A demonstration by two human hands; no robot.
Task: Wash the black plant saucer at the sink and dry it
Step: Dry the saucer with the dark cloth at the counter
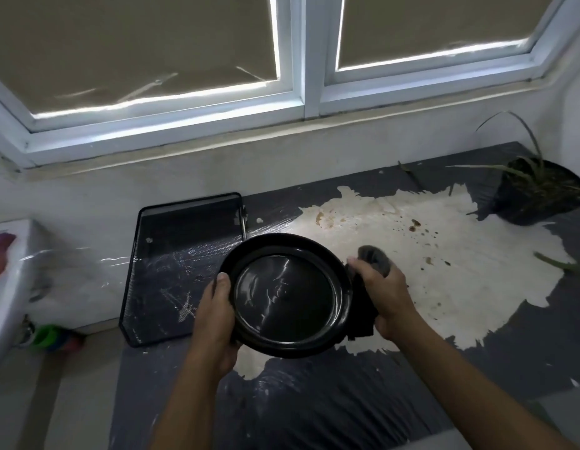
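Observation:
The round black plant saucer (283,295) is held up above the counter, its glossy inside facing me. My left hand (217,316) grips its left rim, thumb on the inside edge. My right hand (384,297) grips a dark grey cloth (374,256) bunched against the saucer's right rim; part of the cloth hangs down behind the saucer.
A black mesh tray (184,264) lies to the left on the dark counter (314,407). A large peeled white patch (428,254) with brown stains spreads to the right. A potted plant (535,193) stands at the back right. A white basin edge (12,287) is at far left.

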